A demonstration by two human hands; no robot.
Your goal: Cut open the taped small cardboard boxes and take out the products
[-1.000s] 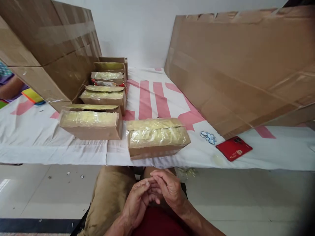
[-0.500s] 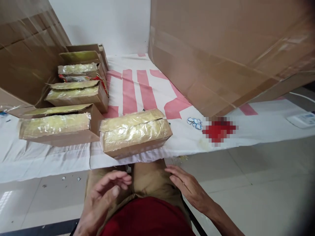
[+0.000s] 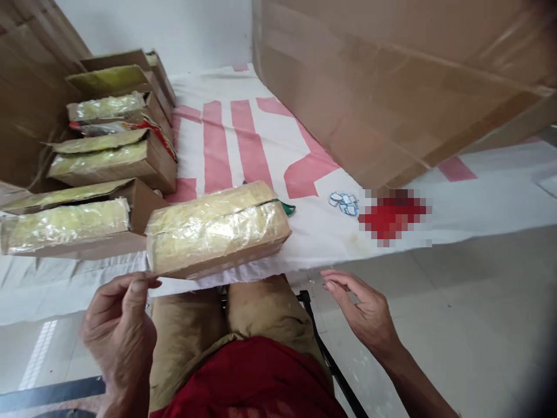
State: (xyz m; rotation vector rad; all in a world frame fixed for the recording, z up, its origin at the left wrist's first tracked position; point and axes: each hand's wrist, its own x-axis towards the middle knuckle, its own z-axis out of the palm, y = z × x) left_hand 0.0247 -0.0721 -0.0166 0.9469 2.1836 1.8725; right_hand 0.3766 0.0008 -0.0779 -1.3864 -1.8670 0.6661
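Observation:
My left hand [image 3: 122, 328] is beside the near left corner of a cardboard box [image 3: 217, 238] with a yellowish, shiny, film-covered upper side. Its fingers are half bent with the thumb close by, and nothing shows in them; whether the fingertips touch the box is unclear. Off the table's front edge, right of my lap, my right hand [image 3: 365, 310] hovers with the fingers stretched and the thumb slightly apart, holding nothing. A green piece [image 3: 286, 207] sticks out behind the box's right end.
Several similar boxes [image 3: 108, 162] stand in a row at left, a red-edged packet [image 3: 159, 136] among them. Large cartons [image 3: 391, 87] flank the table. Small white-and-blue pieces [image 3: 343, 203] and a blurred red item [image 3: 389, 217] lie on the white-and-pink cloth [image 3: 313, 249].
My hands have moved apart: the left goes left and up to the box's corner, the right goes right and slightly up. The view has shifted, and the green piece shows more.

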